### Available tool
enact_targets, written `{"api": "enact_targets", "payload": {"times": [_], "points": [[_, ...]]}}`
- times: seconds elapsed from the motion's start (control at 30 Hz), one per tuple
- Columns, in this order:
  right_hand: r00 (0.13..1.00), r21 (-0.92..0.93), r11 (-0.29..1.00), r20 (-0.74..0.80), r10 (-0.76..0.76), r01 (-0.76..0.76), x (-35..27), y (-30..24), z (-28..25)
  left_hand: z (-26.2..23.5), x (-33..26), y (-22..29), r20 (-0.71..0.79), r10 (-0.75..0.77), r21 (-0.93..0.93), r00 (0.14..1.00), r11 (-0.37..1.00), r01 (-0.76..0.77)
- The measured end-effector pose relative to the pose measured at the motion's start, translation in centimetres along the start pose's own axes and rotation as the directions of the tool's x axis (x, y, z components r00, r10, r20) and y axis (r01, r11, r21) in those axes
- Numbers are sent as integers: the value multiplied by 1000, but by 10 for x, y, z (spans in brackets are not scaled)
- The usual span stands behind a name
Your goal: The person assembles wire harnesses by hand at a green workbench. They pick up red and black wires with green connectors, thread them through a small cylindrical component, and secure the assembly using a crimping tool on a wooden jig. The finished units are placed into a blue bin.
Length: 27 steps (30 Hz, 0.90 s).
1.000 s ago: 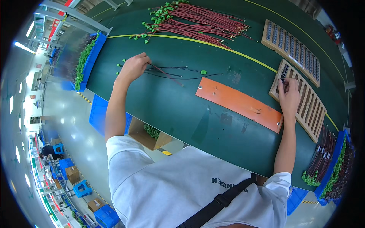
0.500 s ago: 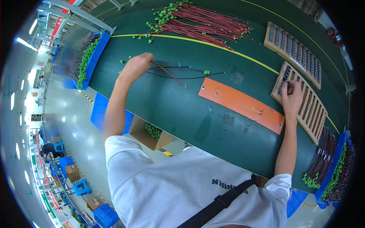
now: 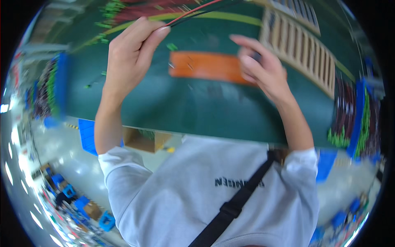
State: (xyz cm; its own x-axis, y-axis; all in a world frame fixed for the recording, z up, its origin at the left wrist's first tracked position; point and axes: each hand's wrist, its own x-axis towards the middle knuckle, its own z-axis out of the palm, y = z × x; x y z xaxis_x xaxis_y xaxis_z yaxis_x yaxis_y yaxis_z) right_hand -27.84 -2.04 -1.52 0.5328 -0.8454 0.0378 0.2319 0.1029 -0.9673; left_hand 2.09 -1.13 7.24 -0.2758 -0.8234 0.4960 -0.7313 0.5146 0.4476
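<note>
Pinched between the thumb and fingers of my left hand are a red wire and a black wire, which run off up and to the right. My right hand is curled around a small dark rounded part, its index finger stretched toward the left; motion blurs the part. That hand hovers over the right end of an orange plate on the green table. A slotted wooden rack lies just beyond it. Between the hands, near the plate, sits a small green connector.
At the far edge lies a heap of dark red wires with green connectors. Another wooden rack holds small parts. Blue bins with wire bundles stand at the left and right ends. Below the front edge is an open cardboard box.
My right hand has left the slotted rack and moved left with the dark part. My left hand now has a black wire along with the red one. The whole view has turned.
</note>
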Motion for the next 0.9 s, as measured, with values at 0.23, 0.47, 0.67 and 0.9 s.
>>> {"api": "enact_targets", "payload": {"times": [0.23,0.47,0.67,0.9], "points": [[977,135,987,-205,-62,91,-39,24,-13,102,-32,46,522,-125,-405,844,834,374],[942,121,985,-328,-75,120,-58,38,-37,101,-47,20,727,-96,-333,679,816,473],[963,12,998,-261,60,-59,-59,51,-17,104,-49,26,741,-54,-369,670,800,473],[916,-340,919,-266,-300,202,-60,60,-21,146,-22,46,717,-96,-449,691,695,562]]}}
